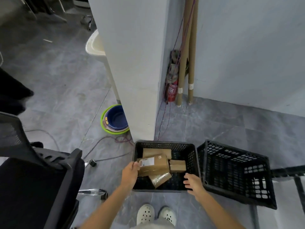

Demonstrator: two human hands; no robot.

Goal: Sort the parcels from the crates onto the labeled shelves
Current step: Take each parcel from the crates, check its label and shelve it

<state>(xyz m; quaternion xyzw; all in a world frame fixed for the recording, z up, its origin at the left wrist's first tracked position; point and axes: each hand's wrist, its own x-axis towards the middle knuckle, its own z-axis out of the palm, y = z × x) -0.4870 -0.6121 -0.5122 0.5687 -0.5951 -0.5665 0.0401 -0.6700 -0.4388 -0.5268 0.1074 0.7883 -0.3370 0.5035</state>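
The labelled parcel [156, 163] lies atop other parcels [177, 166] in the crate [192, 156], which sits on the floor [214, 121]. The left hand [130, 172] grips its left edge, so the pick-up step looks under way. The right hand [193, 182] hovers open over the crate's near right corner, holding nothing. A second crate [236, 172] leans just beside, seemingly empty. The next move calls for lifting the parcel clear and reading its label — no shelves are in view.
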